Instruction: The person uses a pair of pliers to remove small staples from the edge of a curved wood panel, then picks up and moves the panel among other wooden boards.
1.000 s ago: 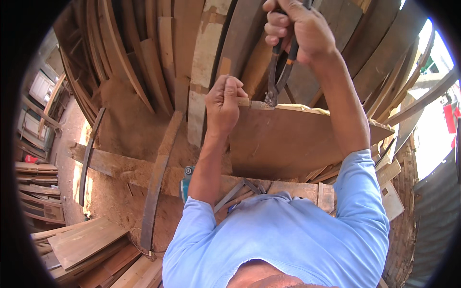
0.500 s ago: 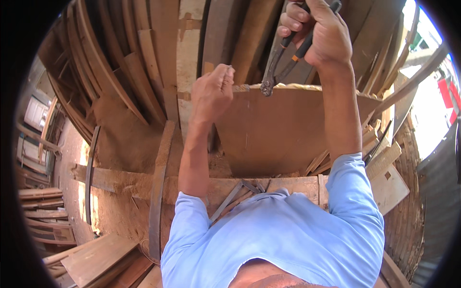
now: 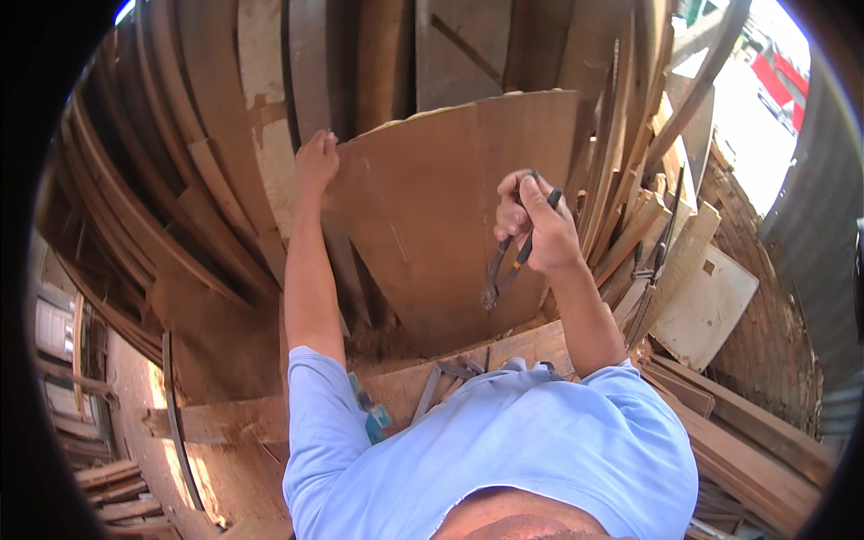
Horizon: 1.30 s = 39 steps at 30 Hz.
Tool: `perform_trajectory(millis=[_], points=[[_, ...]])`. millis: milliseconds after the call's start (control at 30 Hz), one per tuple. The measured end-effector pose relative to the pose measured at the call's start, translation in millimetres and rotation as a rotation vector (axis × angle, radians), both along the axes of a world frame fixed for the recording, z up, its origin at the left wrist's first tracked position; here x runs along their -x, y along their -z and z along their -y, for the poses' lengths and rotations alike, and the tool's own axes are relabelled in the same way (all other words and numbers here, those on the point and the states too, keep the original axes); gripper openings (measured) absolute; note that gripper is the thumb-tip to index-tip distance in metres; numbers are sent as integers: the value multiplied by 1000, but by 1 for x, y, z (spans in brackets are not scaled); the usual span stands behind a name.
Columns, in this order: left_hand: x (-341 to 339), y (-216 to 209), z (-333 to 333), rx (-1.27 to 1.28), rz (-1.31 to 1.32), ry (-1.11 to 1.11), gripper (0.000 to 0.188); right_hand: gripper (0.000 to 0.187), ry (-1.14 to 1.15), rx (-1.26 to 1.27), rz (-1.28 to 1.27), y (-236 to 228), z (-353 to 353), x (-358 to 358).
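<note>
A wide brown wooden panel (image 3: 432, 202) stands upright before me, its far top edge slanting and pale with ragged splinters. My left hand (image 3: 317, 164) is closed at its upper left corner, fingers bent at the edge; the exact grip is partly hidden. Closed around dark handles with orange bands, my right hand (image 3: 542, 220) holds a pair of pincers (image 3: 491, 295). Their metal jaws point down in front of the panel and touch nothing that I can see.
Tall planks (image 3: 387, 67) lean behind the panel. A wooden beam (image 3: 531, 342) crosses in front of my chest, with a metal square (image 3: 427, 391) and a teal tool (image 3: 373, 416) near it. Offcuts and a white board (image 3: 706, 306) stand on the right; more timber lies at lower right.
The view has swung right. My right hand has come down and nearer with the pincers, away from the panel's top edge. The panel now looks more tilted, with my left hand still at its corner.
</note>
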<state>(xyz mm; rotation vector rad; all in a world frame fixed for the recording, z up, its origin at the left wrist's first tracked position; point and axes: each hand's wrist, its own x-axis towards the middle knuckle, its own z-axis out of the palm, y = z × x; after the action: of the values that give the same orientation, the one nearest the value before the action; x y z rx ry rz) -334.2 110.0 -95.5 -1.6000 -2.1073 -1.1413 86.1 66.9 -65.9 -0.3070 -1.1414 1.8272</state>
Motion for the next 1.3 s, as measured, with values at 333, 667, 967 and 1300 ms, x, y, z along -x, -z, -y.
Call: perform_trajectory(millis=[333,667,967,1300], points=[[25,14,-26,-76,-137,-35,32,29,275,102,41,37,-11,-59],[-225,143,197,-35,739,322,29,28,123,305,58,77,-2,22],[-253,196,263,-140,1765,377,42,25,-21,423,200,121,55,104],[-252,224,295,33,2089,394,35,32,-174,446,301,137,83,92]])
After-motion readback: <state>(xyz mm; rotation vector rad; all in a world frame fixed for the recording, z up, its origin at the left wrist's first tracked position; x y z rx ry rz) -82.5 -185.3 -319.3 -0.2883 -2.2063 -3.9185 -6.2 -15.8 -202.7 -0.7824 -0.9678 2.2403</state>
